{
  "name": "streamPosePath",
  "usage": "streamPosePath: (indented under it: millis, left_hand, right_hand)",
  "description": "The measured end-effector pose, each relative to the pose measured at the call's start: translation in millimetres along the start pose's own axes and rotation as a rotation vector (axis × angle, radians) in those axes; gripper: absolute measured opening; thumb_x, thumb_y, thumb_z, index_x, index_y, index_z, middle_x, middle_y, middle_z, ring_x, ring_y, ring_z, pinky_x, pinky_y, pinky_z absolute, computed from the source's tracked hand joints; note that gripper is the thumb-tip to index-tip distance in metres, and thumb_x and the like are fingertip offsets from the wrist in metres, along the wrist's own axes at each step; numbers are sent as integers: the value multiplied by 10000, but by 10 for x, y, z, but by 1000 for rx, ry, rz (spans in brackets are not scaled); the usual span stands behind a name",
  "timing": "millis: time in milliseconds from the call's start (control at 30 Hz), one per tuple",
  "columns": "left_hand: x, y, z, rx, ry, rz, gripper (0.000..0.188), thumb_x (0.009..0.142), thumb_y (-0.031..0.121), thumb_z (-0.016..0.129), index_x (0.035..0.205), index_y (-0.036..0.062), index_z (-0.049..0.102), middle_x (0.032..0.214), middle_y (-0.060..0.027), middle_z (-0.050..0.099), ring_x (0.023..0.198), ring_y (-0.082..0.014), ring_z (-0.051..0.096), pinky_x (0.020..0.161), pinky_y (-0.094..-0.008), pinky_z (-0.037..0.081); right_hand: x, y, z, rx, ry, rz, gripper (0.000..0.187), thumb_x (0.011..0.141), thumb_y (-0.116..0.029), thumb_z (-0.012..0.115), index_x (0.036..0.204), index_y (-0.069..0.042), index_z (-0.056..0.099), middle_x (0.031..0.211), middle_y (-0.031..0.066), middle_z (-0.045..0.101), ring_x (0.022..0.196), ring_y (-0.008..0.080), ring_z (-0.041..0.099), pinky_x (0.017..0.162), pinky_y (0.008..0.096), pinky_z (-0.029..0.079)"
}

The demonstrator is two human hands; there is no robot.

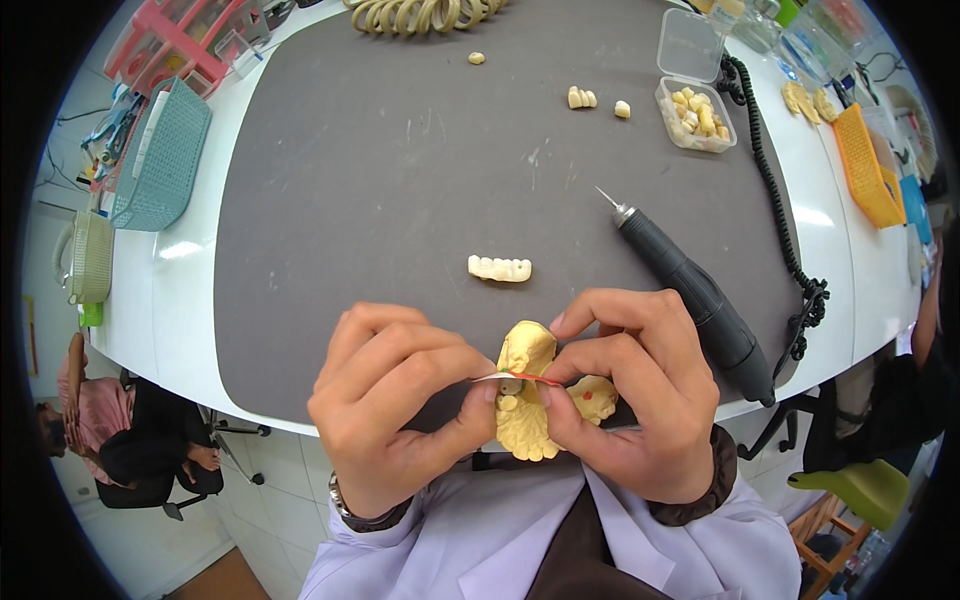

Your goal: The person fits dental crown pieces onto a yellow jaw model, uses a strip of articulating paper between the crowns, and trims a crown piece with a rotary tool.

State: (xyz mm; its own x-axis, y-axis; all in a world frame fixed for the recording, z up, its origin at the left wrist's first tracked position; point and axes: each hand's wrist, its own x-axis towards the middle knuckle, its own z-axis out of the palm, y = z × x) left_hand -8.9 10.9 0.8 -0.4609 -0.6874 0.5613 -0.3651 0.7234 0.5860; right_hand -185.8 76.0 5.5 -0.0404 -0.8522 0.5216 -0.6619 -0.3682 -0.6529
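A thin strip of red and white articulating paper (540, 378) is stretched level between my two hands. My left hand (395, 395) pinches its pale end between thumb and fingers. The red end is pinched by my right hand (640, 400). Under and around the strip is a yellow plaster dental model (525, 435), close to my body at the table's front edge. A greyish tooth on it shows just below the strip. One side piece of plaster (597, 397), partly behind my right fingers, bears a red spot. Beyond my hands lies a cream dental bridge (500, 268).
A black dental handpiece (695, 295) with a pointed bur lies to the right, its coiled cord (770, 170) behind it. Small tooth pieces (581, 97) and an open clear box (697, 143) of teeth sit farther back. Baskets (165, 160) flank the grey mat (350, 200).
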Motion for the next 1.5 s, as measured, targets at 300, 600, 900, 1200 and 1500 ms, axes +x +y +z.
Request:
streamPosePath:
  millis: [300,600,900,1200,1500]
  left_hand:
    - [-19,-10,20,-26,10,1,222,513,-24,679,729,21,647,675,-61,600,660,-214,534,610,-318,428]
    - [-20,-15,28,-71,31,0,199,526,-18,667,719,14,629,657,-56,590,632,-204,523,594,-304,407]
    - [-19,-5,48,-30,32,8,200,522,-24,663,713,15,619,649,-56,579,615,-203,516,583,-308,405]
    - [-21,-7,39,-47,12,14,192,530,-2,666,716,8,620,647,-64,575,621,-202,523,584,-307,407]
    - [50,95,-78,-81,-181,-35,589,562,252,878,1062,61,632,967,-71,644,859,-255,580,774,-370,426]
  right_hand:
    - [0,0,8,-3,-6,-1,257,609,29,757,812,-36,613,982,48,604,731,203,543,606,304,454]
    - [-38,-20,-11,30,-2,53,276,615,17,775,843,-41,632,998,51,609,727,198,539,595,297,457]
    - [-37,7,-9,12,-12,18,274,616,19,770,846,-35,632,1000,55,608,721,194,541,593,298,453]
    - [-50,-11,-11,40,-3,47,263,620,22,764,842,-36,636,976,50,615,711,198,541,592,300,448]
    - [-28,14,-439,-240,280,209,263,724,38,696,979,5,642,1044,159,620,846,181,587,765,285,460]
